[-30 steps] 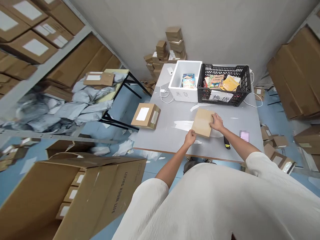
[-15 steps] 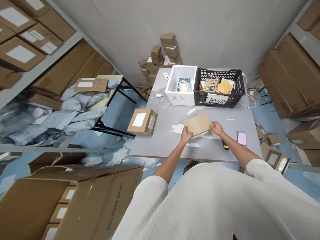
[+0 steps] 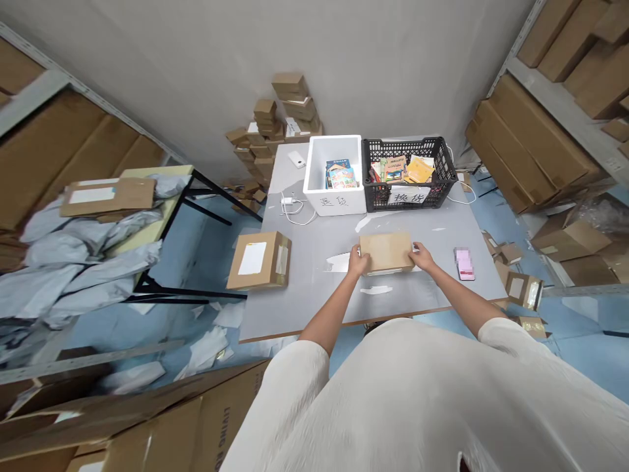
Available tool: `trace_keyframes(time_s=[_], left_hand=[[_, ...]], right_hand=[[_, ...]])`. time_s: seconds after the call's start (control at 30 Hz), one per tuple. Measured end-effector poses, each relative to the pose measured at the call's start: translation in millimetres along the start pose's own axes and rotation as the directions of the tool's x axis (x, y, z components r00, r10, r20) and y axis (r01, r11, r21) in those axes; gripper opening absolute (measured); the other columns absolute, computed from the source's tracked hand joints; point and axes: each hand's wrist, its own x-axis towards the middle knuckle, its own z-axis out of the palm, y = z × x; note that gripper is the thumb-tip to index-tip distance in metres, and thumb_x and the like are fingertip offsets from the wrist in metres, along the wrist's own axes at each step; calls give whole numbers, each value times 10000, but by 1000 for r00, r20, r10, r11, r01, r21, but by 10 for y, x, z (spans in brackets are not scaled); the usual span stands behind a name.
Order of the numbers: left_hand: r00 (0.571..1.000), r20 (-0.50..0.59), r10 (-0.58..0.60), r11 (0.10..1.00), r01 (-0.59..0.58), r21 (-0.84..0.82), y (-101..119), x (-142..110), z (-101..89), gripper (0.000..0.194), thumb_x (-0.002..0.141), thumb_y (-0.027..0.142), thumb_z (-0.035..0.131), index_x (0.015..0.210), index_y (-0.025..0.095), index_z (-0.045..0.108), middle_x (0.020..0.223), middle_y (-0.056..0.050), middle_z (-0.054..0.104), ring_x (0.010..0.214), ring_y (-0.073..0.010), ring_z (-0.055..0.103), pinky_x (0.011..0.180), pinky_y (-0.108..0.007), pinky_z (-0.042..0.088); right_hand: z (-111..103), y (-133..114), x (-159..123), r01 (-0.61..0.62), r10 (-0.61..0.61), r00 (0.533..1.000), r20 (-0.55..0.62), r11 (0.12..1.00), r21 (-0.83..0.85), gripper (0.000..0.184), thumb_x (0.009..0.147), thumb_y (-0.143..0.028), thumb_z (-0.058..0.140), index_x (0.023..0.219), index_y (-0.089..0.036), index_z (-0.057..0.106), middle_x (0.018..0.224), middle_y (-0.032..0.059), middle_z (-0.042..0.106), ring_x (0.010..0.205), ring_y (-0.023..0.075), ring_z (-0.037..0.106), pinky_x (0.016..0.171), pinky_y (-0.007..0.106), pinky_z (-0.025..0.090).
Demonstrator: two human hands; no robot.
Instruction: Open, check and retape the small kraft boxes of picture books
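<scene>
A flat brown cardboard box [image 3: 386, 252] lies level in the middle of the grey table [image 3: 314, 288]. My left hand [image 3: 358, 261] grips its left edge and my right hand [image 3: 421, 256] grips its right edge, fingers curled on the cardboard. Under the box a strip of white paper [image 3: 339, 262] shows on the table. A second brown box with a white label [image 3: 258, 261] sits at the table's left edge, apart from my hands.
A white foam bin [image 3: 335, 174] and a black crate [image 3: 409, 176], both with booklets, stand at the table's far side. A phone [image 3: 462, 263] lies right of my hands. A white charger and cable [image 3: 291, 203] lie near the bin. Cardboard boxes crowd shelves, floor and wall.
The box was turned from a slanted lie, lifted at one side, to square and level. My left hand moved from a fist beside it to gripping its left edge. The camera swung rightward.
</scene>
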Motion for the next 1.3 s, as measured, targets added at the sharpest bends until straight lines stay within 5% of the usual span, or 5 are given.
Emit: trace_keyframes(time_s=[0.17,0.37,0.63,0.93,1.3], left_hand=[[988,102,-115,988,125,-92,110,69,-8,787,853,280,747,1588,223,471,1501,-155,689,1373,-279,670,1137,-373,496],[991,82,-108,980,120,-161,258,-51,-112,761,969,425,692,1651,235,412,1482,-135,694,1338,-278,681,1124,-372,498],[995,-44,-85,996,85,-9,439,-96,-242,573,1053,724,487,1313,240,651,1294,-124,743,1197,-282,699,1012,-360,511],[998,-26,-59,988,62,143,-30,-198,-209,346,975,516,717,1180,239,697,997,-64,766,1030,-269,728,952,-355,535],[999,-38,34,999,-33,43,-51,-64,-134,468,946,308,725,1394,218,621,1373,-131,730,1175,-231,716,1067,-370,549]], right_hand=[[80,-180,41,-80,75,997,30,965,251,862,840,-328,700,1666,-216,481,1667,150,566,1391,293,652,1201,412,509],[83,-248,-51,-98,128,990,-63,930,354,756,896,-514,705,1593,-256,564,1519,122,680,1313,289,688,1142,383,537],[20,-255,-33,-65,117,976,-183,961,267,619,945,-736,580,1311,-251,698,1211,93,783,1123,270,725,1015,360,552],[111,99,-104,-164,165,979,-120,986,17,449,934,-617,697,1104,-207,765,1160,138,815,1108,311,754,995,390,561],[200,101,-39,-67,96,980,-176,984,166,370,862,-499,728,1066,-193,767,1161,125,819,1097,288,757,1058,409,574]])
